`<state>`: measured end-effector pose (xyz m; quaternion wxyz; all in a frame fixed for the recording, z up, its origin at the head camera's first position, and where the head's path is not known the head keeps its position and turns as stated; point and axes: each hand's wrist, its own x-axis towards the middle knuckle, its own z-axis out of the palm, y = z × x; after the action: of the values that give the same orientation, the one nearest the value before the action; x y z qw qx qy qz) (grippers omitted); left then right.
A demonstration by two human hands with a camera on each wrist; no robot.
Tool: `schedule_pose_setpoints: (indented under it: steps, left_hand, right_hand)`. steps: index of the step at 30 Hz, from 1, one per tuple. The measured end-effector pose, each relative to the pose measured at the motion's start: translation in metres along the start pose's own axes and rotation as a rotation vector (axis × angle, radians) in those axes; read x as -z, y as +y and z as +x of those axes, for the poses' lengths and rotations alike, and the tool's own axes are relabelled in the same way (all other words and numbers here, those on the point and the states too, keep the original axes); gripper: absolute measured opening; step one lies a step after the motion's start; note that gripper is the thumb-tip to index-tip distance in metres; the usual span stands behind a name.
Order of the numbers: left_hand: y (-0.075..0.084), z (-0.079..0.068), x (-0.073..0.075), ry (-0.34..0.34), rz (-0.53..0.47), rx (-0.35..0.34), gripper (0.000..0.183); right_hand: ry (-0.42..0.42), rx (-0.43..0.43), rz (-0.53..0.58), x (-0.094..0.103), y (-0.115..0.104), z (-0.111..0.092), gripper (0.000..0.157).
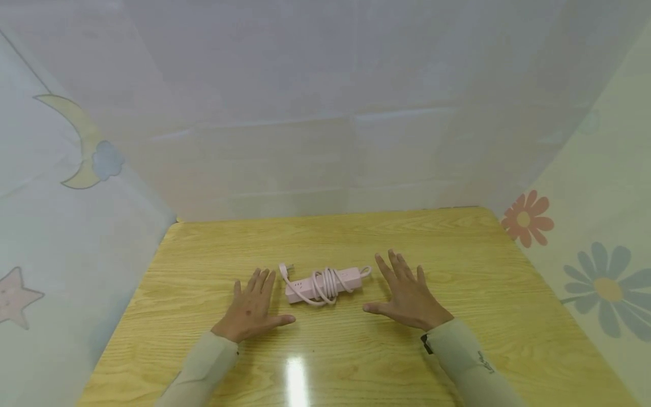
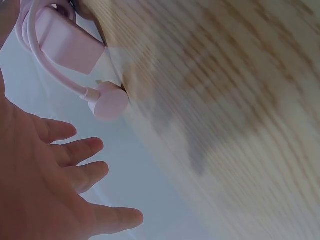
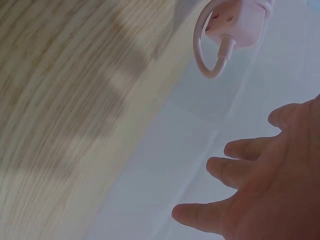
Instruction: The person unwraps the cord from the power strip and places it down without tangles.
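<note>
A pink power strip (image 1: pixel 351 277) lies on the wooden table between the two hands, its own cord (image 1: pixel 329 284) wound several times around its middle. The plug (image 1: pixel 283 271) sticks out past the strip's left end, and in the left wrist view the plug (image 2: pixel 109 101) shows its round back. At the right end the cord makes a small loop (image 3: pixel 199 47). My left hand (image 1: pixel 252 308) is spread to the left of the strip, fingers straight and holding nothing. To the right, my right hand (image 1: pixel 411 298) is spread likewise, apart from the strip.
The yellow wood-grain table (image 1: pixel 244 243) reaches back to a pale sheet wall (image 1: pixel 315 164). Side sheets carry a printed moon (image 1: pixel 83 135) on the left and flowers (image 1: pixel 607 289) on the right. A bright light reflection shows on the tabletop near the front.
</note>
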<state>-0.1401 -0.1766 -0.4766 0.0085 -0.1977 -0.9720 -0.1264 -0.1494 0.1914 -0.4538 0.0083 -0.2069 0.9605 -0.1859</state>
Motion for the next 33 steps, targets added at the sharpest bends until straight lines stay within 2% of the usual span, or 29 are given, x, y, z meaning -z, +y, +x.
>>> schedule_pose_setpoints:
  steps: [11, 18, 27, 33]
  left_hand:
    - [0.004, 0.005, -0.004, -0.036, -0.016, -0.027, 0.104]
    - [0.005, 0.008, -0.009, -0.037, -0.003, -0.053, 0.087]
    - [0.005, 0.013, -0.014, -0.083, -0.035, -0.015, 0.087]
    - [0.005, 0.017, -0.016, -0.125, -0.108, 0.013, 0.088]
  right_hand:
    - [-0.006, 0.005, 0.015, 0.0, -0.002, 0.001, 0.109]
    - [0.006, 0.008, 0.025, 0.0, -0.002, 0.0, 0.11]
    - [-0.004, 0.005, 0.039, -0.003, -0.001, 0.0, 0.111]
    - [-0.001, 0.005, 0.024, -0.005, -0.001, 0.0, 0.11]
